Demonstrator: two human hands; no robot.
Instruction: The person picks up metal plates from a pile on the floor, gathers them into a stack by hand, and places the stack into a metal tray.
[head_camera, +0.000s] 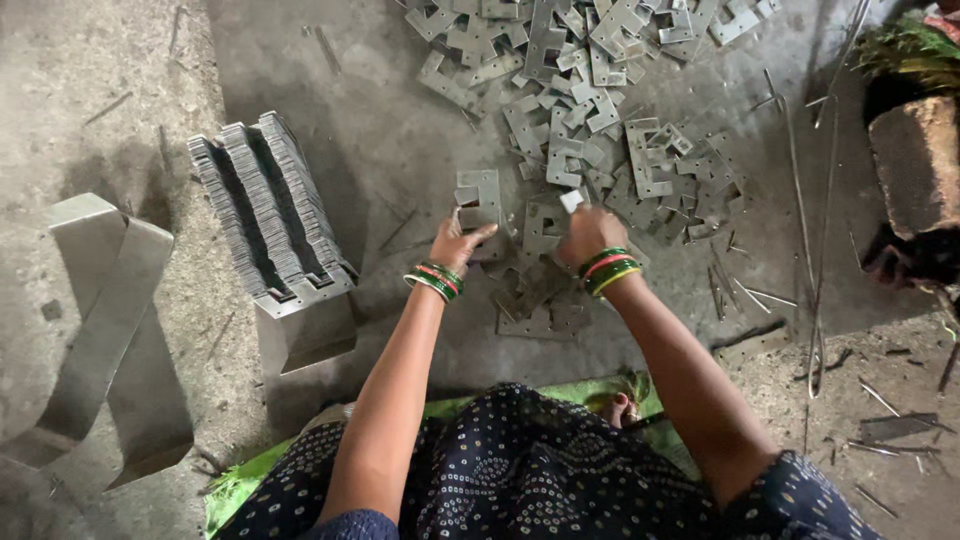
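**Around the stacked plates**

A ribbed stack of grey metal plates (268, 205) stands on edge on the concrete floor (120, 80). Left of the stack lies a bent metal strip (105, 320). Well to its right, near the frame's edge, sits a rough brick (915, 160), with thin metal rods (820, 200) between. Below and right of the stack, a green mat (240, 485) shows under dark dotted cloth (530, 470).

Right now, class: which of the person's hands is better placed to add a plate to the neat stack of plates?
Probably the left hand: it already holds a notched metal plate and lies nearer the stacked plates. The right hand is over the loose pile, farther away.
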